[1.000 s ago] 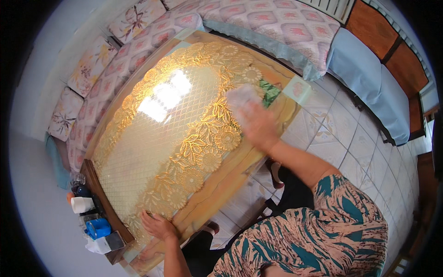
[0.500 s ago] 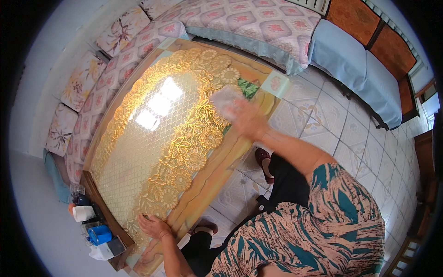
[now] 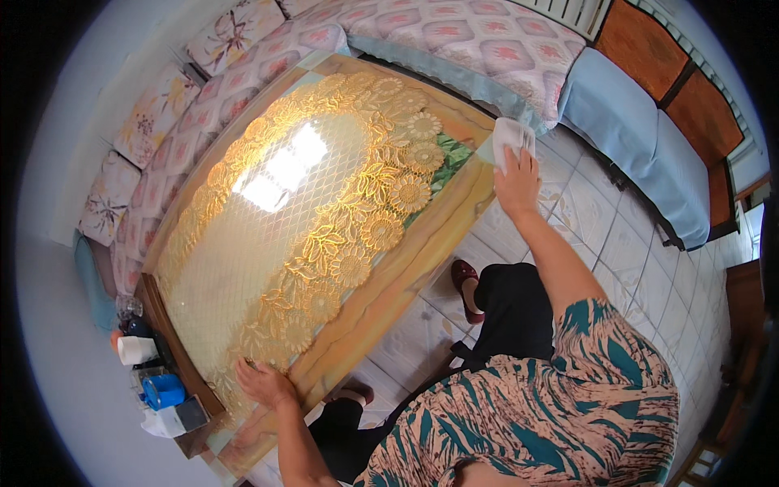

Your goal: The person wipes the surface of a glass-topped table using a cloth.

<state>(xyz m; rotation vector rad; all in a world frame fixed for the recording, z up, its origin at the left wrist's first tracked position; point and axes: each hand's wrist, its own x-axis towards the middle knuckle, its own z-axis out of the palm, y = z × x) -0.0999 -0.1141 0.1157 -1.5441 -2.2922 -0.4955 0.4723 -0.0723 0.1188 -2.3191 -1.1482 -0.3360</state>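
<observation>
A white cloth (image 3: 510, 135) lies under the fingers of my right hand (image 3: 518, 185) at the table's far right corner. Those fingers press on the cloth and hold it against the corner. My left hand (image 3: 264, 385) rests with fingers spread on the near left part of the gold lace tablecloth (image 3: 337, 258), holding nothing. The lace, with its sunflower border, covers most of the marble-patterned table (image 3: 361, 325). Bright window light reflects off its middle.
At the table's left end a wooden tray (image 3: 180, 349) holds a white cup (image 3: 137, 350) and a blue container (image 3: 164, 391). Sofas with patterned covers (image 3: 454, 40) and floral cushions (image 3: 158, 109) run behind. A blue-covered wooden seat (image 3: 625, 122) stands to the right on the tiled floor.
My right hand has swept the cloth from the lace's right border outward to the table's far right corner. My left hand stays on the lace. The view has shifted slightly.
</observation>
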